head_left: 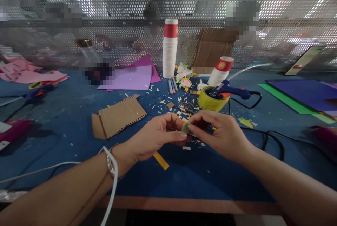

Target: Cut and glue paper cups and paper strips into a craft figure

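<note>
Perforated metal (118, 4) backs the blue tabletop (210, 183). Close together at its middle, my left hand (162, 133) and right hand (218, 129) pinch a small green piece (185, 128) between their fingertips. Its visible face stands roughly upright; fingers cover the rest, so I cannot tell its long axis. Corrugated cardboard (121, 115) lies to the left, slanting away rightward. Just beyond my right hand, a blue glue gun (234, 90) rests on a yellow tape roll (212, 103), blocking the way to the leaning cups (219, 69).
</note>
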`<state>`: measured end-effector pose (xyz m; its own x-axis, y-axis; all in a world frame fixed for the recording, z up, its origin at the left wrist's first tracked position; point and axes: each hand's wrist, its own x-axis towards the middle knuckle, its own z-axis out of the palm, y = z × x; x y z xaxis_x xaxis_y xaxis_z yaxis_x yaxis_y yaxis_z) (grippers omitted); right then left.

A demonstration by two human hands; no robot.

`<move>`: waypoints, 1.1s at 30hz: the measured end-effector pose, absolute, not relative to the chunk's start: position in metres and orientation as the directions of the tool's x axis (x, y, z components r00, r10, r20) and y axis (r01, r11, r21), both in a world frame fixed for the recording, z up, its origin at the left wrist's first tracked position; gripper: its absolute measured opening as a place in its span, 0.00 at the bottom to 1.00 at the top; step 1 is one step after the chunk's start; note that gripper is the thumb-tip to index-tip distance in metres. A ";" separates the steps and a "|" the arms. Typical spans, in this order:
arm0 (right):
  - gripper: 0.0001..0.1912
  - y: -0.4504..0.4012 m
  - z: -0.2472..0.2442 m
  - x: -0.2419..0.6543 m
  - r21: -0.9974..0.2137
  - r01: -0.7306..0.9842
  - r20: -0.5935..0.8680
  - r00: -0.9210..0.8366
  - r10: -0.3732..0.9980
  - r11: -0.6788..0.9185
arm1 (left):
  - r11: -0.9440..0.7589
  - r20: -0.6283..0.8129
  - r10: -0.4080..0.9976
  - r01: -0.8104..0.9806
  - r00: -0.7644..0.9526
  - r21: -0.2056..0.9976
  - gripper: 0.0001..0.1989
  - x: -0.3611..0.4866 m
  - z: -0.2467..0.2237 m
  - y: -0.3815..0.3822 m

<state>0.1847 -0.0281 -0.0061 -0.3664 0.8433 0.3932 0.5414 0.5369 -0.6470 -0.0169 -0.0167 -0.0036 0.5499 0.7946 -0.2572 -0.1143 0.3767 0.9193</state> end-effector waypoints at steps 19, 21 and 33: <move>0.04 -0.028 -0.008 0.186 -0.631 0.527 0.452 -0.347 0.822 0.569 | 0.470 -0.231 0.750 -0.254 0.620 0.846 0.09 -0.017 -0.002 -0.014; 0.04 -0.028 -0.008 0.186 -0.632 0.526 0.449 -0.350 0.822 0.569 | 0.470 -0.226 0.750 -0.260 0.622 0.844 0.09 -0.016 -0.002 -0.014; 0.05 -0.028 -0.008 0.186 -0.646 0.510 0.426 -0.377 0.822 0.568 | 0.403 -0.233 0.775 -0.176 0.587 0.898 0.10 -0.017 -0.003 -0.014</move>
<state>0.1858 -0.0276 -0.0080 -0.3773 0.8224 0.4257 0.5098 0.5682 -0.6459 -0.0168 -0.0140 -0.0029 0.5875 0.7751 -0.2327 -0.1756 0.4028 0.8983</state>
